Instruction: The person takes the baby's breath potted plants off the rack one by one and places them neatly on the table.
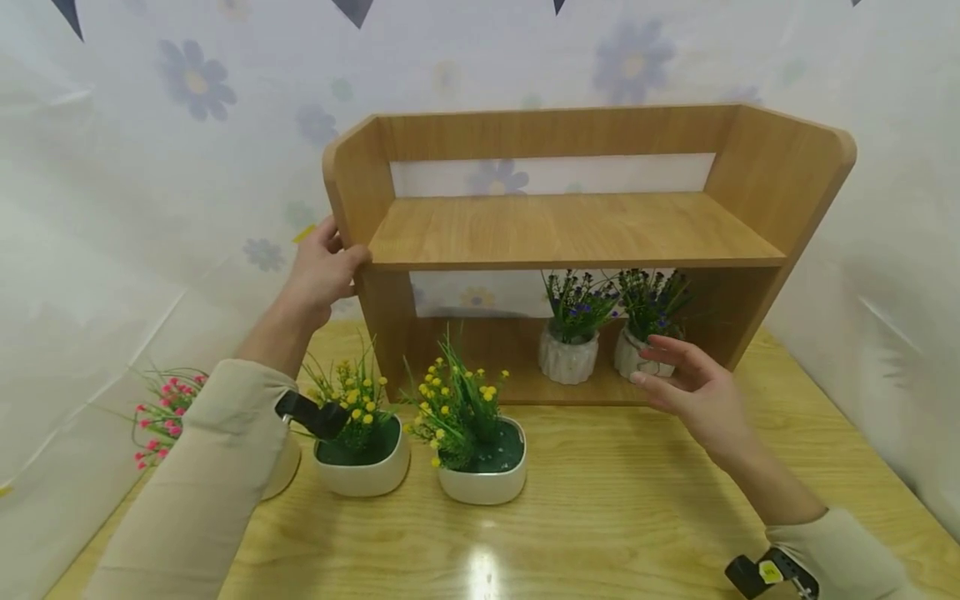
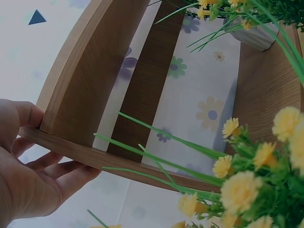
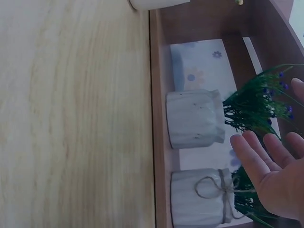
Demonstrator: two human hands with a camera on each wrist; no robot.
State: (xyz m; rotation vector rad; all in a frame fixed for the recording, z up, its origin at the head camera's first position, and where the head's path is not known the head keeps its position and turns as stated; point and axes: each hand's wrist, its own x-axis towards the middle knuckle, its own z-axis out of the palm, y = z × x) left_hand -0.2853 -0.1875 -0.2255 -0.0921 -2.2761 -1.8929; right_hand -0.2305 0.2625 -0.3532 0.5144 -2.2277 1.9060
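My left hand (image 1: pixel 318 271) grips the left side panel of a two-tier wooden shelf (image 1: pixel 577 229), thumb at the front edge and fingers along the outer face. My right hand (image 1: pixel 693 400) is in front of the lower tier with its fingers spread and nothing in its grasp. Just behind its fingertips stands a white ribbed pot (image 3: pixel 202 197) with a twine bow and purple-flowered greenery, partly covered by the hand in the head view. A second white pot (image 1: pixel 568 354) with similar purple flowers stands to its left on the same tier.
Two cream planters with yellow flowers, one nearer the middle (image 1: pixel 483 483) and one further left (image 1: pixel 363 475), stand on the wooden table (image 1: pixel 600 517) before the shelf. A pink-flowered plant (image 1: pixel 168 408) is partly hidden behind my left sleeve. A flower-printed sheet (image 1: pixel 487 58) hangs behind.
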